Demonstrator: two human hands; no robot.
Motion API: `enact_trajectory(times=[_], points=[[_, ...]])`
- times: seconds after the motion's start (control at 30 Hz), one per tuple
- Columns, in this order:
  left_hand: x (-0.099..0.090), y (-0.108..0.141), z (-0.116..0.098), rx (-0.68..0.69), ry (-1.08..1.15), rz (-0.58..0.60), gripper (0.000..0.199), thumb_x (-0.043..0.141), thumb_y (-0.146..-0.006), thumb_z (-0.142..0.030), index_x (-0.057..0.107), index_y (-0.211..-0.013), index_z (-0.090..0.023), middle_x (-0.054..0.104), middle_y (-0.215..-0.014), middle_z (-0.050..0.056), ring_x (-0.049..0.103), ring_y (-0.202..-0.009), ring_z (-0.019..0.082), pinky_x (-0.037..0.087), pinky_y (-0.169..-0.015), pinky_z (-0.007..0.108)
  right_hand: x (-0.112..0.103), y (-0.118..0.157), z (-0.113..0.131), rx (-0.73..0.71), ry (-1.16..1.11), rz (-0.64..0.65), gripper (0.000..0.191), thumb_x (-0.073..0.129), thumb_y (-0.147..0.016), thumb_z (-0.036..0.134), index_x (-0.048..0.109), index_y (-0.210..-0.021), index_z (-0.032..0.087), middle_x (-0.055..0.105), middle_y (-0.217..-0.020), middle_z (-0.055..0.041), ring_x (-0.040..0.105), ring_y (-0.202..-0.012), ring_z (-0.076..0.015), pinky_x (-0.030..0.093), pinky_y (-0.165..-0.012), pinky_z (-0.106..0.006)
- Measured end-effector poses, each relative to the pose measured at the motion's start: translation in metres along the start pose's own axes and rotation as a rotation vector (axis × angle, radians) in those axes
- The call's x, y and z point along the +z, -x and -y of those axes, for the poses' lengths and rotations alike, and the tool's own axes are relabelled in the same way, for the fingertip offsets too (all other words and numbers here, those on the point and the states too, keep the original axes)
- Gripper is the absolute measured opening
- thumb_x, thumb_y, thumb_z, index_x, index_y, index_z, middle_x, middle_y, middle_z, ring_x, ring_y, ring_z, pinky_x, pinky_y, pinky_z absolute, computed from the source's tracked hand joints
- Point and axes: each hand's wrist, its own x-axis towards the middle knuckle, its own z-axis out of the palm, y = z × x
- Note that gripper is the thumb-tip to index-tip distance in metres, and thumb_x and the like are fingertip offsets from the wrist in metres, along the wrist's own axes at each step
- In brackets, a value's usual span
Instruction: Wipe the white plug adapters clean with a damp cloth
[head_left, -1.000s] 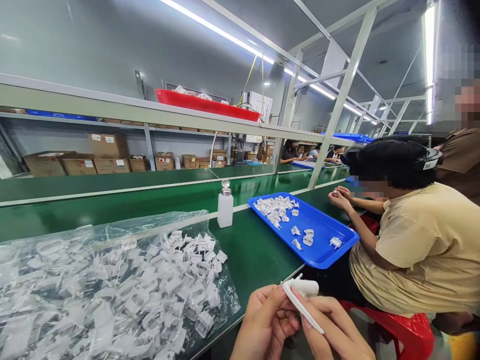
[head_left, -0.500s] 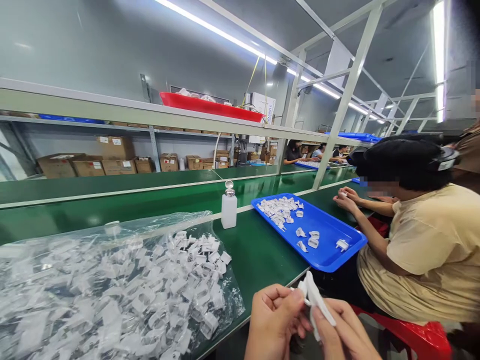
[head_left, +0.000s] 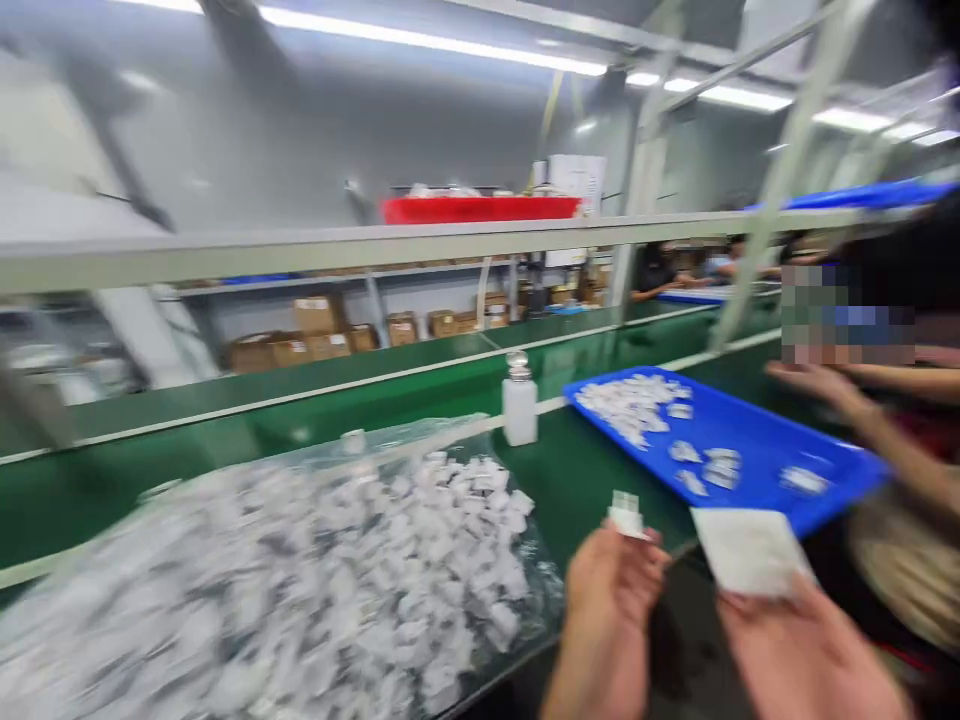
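Observation:
My left hand [head_left: 616, 590] holds a small white plastic piece [head_left: 625, 514] upright at its fingertips. To its right, my right hand [head_left: 802, 640] grips a flat white cloth [head_left: 750, 550] by the lower edge, apart from the piece. Both hands are over the green table's [head_left: 559, 480] front edge. A big heap of white plastic pieces [head_left: 390, 560] lies on clear plastic sheeting at the left. Beyond my hands, a blue tray [head_left: 757, 430] bears more white pieces, clustered at its left end and a few scattered. Motion blurs the details.
A white bottle with a metal top [head_left: 519, 405] stands between the heap and the tray. A person's arm [head_left: 862, 400] reaches in at the right. A red tray [head_left: 480, 208] rests on the overhead shelf [head_left: 337, 250], and a slanted post [head_left: 772, 190] rises behind the blue tray.
The view has turned left, shifting the scene rightward. My hands have moved apart; the white piece is now separate from the cloth, which is spread flatter.

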Motion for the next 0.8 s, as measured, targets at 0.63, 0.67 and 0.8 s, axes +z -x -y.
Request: enact_trajectory(times=[0.63,0.67,0.8], points=[[-0.007,-0.029,-0.019,-0.432,0.405,0.146,0.042,0.044,-0.105,-0.026,0.079,-0.104,-0.002,0.043,-0.153,0.026,0.044,-0.142,0.043,0.047,-0.112,0.054,0.073,0.023,0.045,0.246,-0.844,-0.017,0.041,0.046,-0.102,0.034,0.060,-0.140,0.030,0.060,-0.122,-0.0058,0.049,-0.140,-0.0205,0.042,-0.117,-0.056],[-0.004,-0.027,-0.020,-0.438,0.403,0.105,0.046,0.041,-0.106,-0.027,0.078,-0.099,-0.002,0.045,-0.152,0.025,0.045,-0.141,0.042,0.048,-0.111,0.054,0.074,0.023,0.044,0.244,-0.838,-0.020,0.040,0.047,-0.102,0.034,0.061,-0.140,0.030,0.060,-0.123,-0.0055,0.049,-0.139,-0.0207,0.042,-0.117,-0.057],[0.003,-0.016,-0.017,-0.294,0.137,0.048,0.031,0.048,-0.106,-0.028,0.071,-0.111,-0.007,0.055,-0.144,0.021,0.056,-0.133,0.034,0.056,-0.103,0.046,0.080,0.028,0.034,0.160,-0.666,-0.070,0.040,0.059,-0.096,0.031,0.064,-0.135,0.025,0.056,-0.132,-0.0067,0.051,-0.137,-0.0226,0.047,-0.112,-0.055]])
